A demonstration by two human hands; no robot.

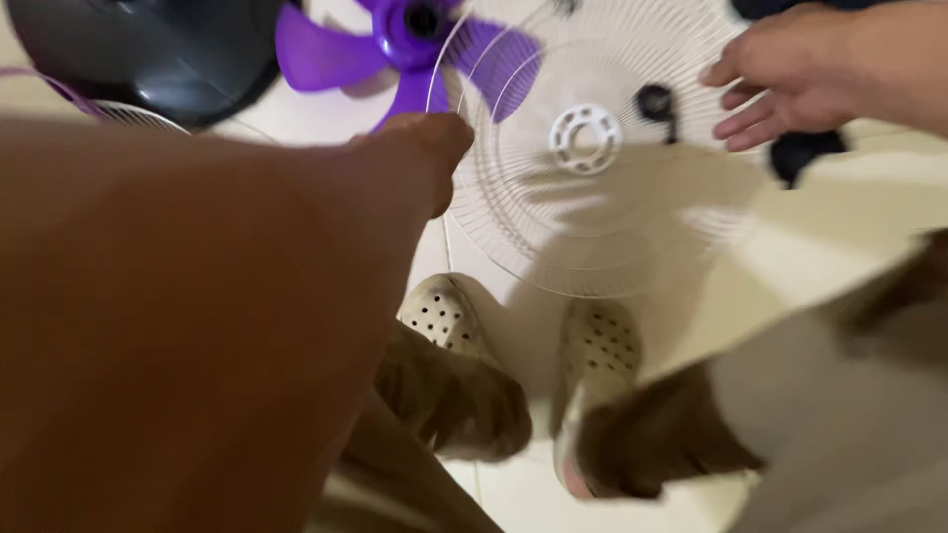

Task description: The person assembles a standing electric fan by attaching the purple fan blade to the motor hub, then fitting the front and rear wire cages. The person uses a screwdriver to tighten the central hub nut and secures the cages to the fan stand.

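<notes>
Wire fan guard (pixel 592 188), round and white, hangs in the middle of the scene above a pale tiled floor (pixel 820 257), its flat face turned toward the camera and its hub ring just right of centre; being a disc, it has no clear long axis. The left hand (pixel 425 153) is closed on the guard's left rim, fingers curled around the wire, while its forearm fills the near left and hides most of what lies below it. The right hand (pixel 790 79) hovers at the far right with fingers loosely spread, near the guard's right edge but holding nothing; whether it touches the wire is lost in blur. Behind the guard's upper left lies a purple fan blade (pixel 395 54), partly seen through the wires, and left of that a dark round base (pixel 148 49). Near the bottom, 2 perforated pale clogs (pixel 444 316) stand on the floor below the guard.
</notes>
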